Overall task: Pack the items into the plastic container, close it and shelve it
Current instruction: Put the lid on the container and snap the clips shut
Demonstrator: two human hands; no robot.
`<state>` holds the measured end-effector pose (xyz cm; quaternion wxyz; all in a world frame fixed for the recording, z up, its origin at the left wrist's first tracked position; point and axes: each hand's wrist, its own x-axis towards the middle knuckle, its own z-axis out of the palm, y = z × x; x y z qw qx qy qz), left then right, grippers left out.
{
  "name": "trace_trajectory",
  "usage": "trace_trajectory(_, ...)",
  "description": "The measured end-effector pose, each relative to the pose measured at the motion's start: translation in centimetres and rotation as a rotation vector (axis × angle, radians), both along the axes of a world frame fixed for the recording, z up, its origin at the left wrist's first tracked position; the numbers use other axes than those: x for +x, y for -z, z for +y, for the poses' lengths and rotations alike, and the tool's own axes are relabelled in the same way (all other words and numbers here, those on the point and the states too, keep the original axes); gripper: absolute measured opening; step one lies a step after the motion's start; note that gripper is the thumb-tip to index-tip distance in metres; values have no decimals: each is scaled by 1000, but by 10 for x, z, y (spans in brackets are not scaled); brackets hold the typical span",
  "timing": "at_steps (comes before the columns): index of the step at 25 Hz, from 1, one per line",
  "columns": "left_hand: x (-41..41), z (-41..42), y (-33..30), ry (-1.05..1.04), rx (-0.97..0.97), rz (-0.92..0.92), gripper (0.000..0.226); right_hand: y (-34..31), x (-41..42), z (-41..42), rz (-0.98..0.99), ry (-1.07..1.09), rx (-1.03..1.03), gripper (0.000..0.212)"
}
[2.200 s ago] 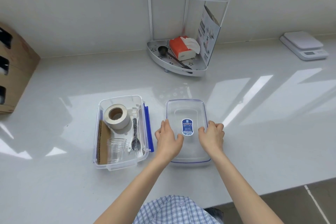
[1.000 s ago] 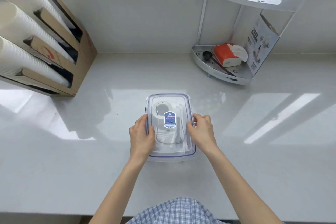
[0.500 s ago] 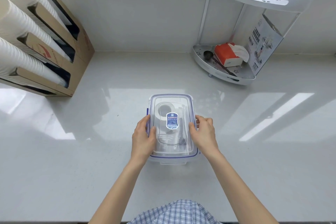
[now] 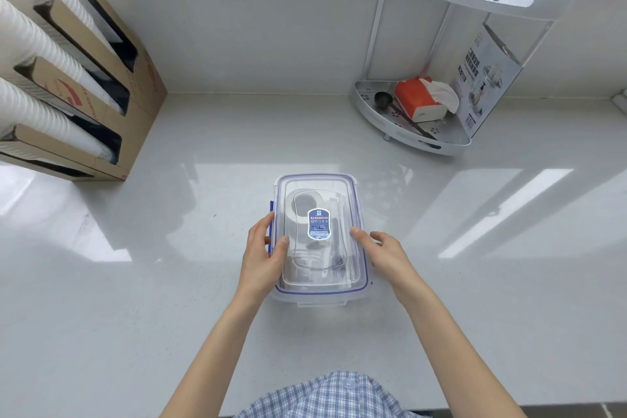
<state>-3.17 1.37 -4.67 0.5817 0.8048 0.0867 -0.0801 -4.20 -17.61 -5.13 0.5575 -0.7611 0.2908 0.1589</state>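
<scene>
Flanking clear rectangular plastic container (image 4: 319, 288): left hand (image 4: 263, 256), right hand (image 4: 383, 251).

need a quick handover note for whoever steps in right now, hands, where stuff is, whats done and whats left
Left hand: on the container's left long side, thumb on the lid, fingers at the blue side latch, which looks not yet snapped down.
Right hand: at the right long edge, thumb on the lid rim.
Plastic container: on the white counter in front of the person. Tape roll and other items show through the lid.
Done: items packed, lid placed on.
Left: snap the latches, whose state I can't fully confirm, then put the container on the corner shelf rack, back right.
</scene>
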Motion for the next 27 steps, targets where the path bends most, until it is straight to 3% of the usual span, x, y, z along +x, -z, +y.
trace_trajectory(4,-1,1,1,4,2,-3,46,6,-1,2,10,11,62,66)
trace_trajectory(6,0,2,2,3,-1,-6,46,4,-1,4,-27,58,38,51)
trace_trajectory(12,0,1,4,-1,-9,-16,45,-3,0,15,-215,23,-237,37)
trace_trajectory(21,-1,1,4,10,46,-60,44,-7,1,28,-241,-109,-529,33)
trace_trajectory(27,-1,2,5,21,40,-67,44,-7,0,29,-235,-106,-532,33)
